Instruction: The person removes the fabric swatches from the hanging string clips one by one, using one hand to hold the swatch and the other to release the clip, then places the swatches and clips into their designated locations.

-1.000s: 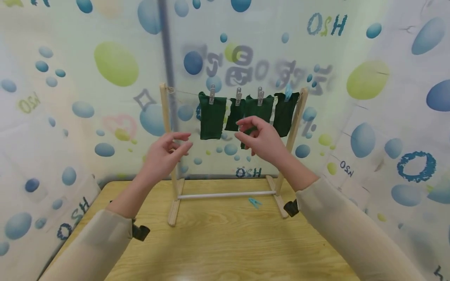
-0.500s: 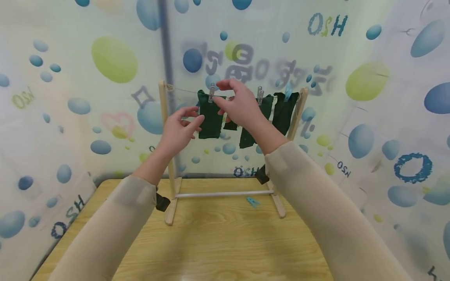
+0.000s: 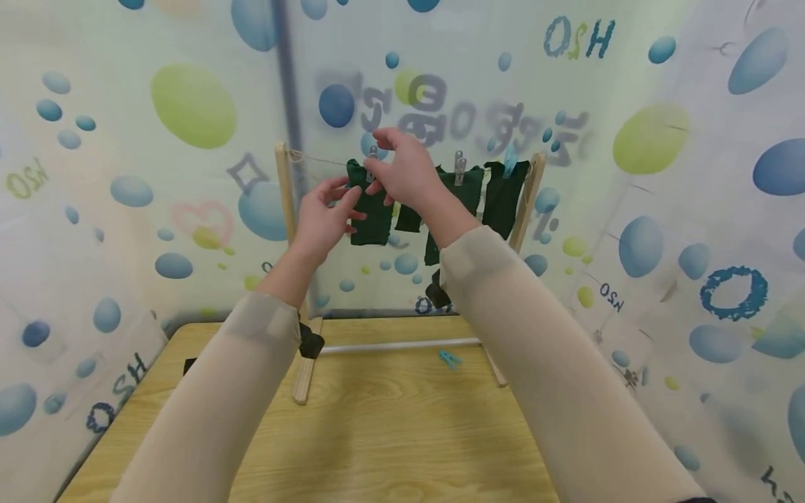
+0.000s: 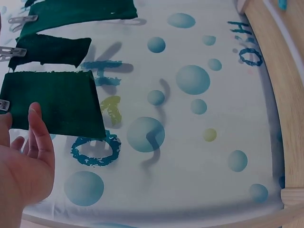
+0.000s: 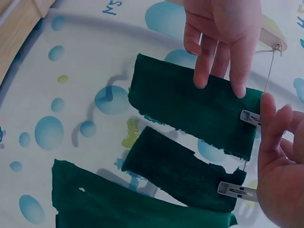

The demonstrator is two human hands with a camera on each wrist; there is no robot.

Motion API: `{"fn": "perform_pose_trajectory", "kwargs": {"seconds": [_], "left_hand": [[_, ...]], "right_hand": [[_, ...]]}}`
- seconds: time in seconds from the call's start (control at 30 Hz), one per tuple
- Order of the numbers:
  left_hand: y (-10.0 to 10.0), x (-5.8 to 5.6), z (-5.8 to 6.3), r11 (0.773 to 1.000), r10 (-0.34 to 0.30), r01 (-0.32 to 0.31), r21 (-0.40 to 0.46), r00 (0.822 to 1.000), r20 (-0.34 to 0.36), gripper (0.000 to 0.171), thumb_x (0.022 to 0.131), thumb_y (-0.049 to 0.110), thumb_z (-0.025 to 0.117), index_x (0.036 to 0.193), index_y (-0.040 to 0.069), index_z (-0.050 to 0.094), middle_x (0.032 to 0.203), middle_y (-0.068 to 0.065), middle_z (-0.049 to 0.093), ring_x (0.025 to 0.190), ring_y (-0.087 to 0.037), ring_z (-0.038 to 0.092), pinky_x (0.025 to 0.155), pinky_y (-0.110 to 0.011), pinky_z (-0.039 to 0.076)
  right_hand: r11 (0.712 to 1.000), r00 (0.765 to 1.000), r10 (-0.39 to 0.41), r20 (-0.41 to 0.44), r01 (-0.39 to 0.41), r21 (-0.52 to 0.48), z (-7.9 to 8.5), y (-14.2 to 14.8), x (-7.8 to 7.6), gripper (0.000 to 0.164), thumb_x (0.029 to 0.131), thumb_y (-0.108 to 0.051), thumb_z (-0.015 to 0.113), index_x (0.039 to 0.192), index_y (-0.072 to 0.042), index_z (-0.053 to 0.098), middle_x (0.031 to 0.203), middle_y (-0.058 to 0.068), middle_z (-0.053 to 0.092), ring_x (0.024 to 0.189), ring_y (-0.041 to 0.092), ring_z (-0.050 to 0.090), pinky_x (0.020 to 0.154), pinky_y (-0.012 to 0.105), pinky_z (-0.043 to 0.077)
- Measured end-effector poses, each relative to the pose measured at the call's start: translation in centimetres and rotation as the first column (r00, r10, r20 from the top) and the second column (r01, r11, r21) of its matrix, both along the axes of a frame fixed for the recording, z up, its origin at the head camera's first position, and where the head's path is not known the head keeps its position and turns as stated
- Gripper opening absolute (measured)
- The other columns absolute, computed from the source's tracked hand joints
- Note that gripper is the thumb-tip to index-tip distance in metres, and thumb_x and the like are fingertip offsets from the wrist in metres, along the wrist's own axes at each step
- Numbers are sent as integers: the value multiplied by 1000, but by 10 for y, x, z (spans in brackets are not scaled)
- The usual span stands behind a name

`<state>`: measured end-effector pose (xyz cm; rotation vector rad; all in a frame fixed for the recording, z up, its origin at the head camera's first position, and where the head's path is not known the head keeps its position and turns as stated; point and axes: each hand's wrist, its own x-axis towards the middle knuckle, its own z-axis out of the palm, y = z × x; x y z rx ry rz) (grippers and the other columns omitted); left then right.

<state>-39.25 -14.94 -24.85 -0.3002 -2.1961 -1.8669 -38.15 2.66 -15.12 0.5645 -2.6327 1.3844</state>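
Dark green cloth pieces hang in a row from a string on a wooden rack, held by clothespins. My right hand (image 3: 405, 168) is up at the leftmost cloth (image 3: 371, 229), its thumb and forefinger spread around the top of a clear clothespin (image 3: 374, 149). In the right wrist view the right fingertips overlap the outer end of that clothespin (image 5: 250, 117). Lower and to the left, my left hand (image 3: 322, 218) reaches to the same cloth with loosely bent fingers. Its thumb and fingertips lie against the cloth's left side in the right wrist view.
A smaller green cloth (image 3: 407, 221) and two more (image 3: 464, 190) (image 3: 503, 199) hang to the right; a blue clothespin (image 3: 510, 162) grips the last one. Another blue clothespin (image 3: 449, 359) lies on the wooden table (image 3: 390, 419) by the rack's white crossbar (image 3: 402, 345).
Both hands have risen to the leftmost cloth. The right hand has moved left and up to its clothespin, and the left hand has moved right and up to the cloth's left side.
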Motion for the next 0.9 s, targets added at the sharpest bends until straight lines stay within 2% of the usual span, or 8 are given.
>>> {"fn": "perform_pose_trajectory", "kwargs": {"seconds": [0.1, 0.17, 0.27, 0.4, 0.53, 0.6, 0.77, 0.9], "left_hand": [[1, -1, 0, 999, 7, -7, 31, 1000, -1, 58, 111, 44, 65, 163, 21, 53, 156, -8, 65, 88, -7, 76, 74, -23, 62], [1, -2, -1, 999, 11, -11, 52, 1000, -9, 55, 111, 43, 66, 161, 22, 56, 155, -8, 66, 85, -6, 76, 72, -23, 61], [2, -2, -1, 995, 23, -20, 94, 999, -24, 49, 110, 41, 67, 156, 23, 63, 151, -8, 70, 80, -4, 76, 68, -23, 59], [5, -1, 0, 988, 42, -36, 150, 999, -34, 41, 109, 38, 70, 144, 18, 72, 140, -9, 76, 73, -4, 75, 63, -23, 56], [8, 3, 2, 981, 51, -39, 188, 997, -60, 35, 108, 34, 73, 135, 13, 77, 127, -9, 82, 67, -5, 74, 58, -23, 53], [9, 4, 2, 976, 48, -31, 218, 996, -72, 33, 107, 32, 74, 134, 12, 78, 118, -5, 84, 65, -6, 73, 56, -22, 50], [10, 7, 2, 953, 61, -29, 302, 993, -97, 30, 105, 28, 78, 130, 11, 80, 99, 8, 83, 60, -8, 71, 50, -20, 42], [9, 9, 3, 945, 99, -58, 322, 989, -113, 30, 104, 29, 79, 128, 10, 81, 94, 10, 81, 59, -8, 69, 48, -19, 37]], "right_hand": [[1000, 1000, -6, 7, 6, 7, -3, -3, 0, 63, 115, -29, 60, 173, -23, 35, 175, -3, 43, 102, 31, 79, 76, 42, 64], [1000, 1000, -16, 3, 16, 1, -5, -5, 0, 61, 115, -28, 59, 172, -22, 37, 172, -2, 46, 96, 29, 79, 78, 44, 64], [999, 1000, -25, -16, 25, -30, -10, -5, 1, 55, 116, -27, 58, 168, -20, 43, 167, 2, 52, 95, 30, 78, 81, 47, 64], [997, 999, -39, -35, 36, -73, -14, -2, 3, 49, 116, -26, 59, 163, -19, 50, 159, 4, 57, 102, 38, 77, 85, 52, 64], [994, 997, -49, -52, 43, -100, -17, 0, 3, 44, 115, -24, 61, 157, -16, 55, 153, 5, 61, 101, 40, 77, 85, 55, 63], [993, 997, -54, -60, 47, -106, -18, 1, 3, 41, 114, -23, 62, 154, -15, 57, 150, 5, 62, 98, 38, 77, 81, 51, 64], [993, 994, -74, -77, 67, -93, -17, 1, 7, 36, 113, -22, 64, 149, -14, 60, 144, 4, 64, 85, 22, 77, 64, 32, 57], [994, 991, -81, -102, 73, -80, -17, 1, 12, 33, 113, -22, 65, 144, -12, 62, 141, 6, 65, 79, 17, 77, 60, 28, 54]]}}
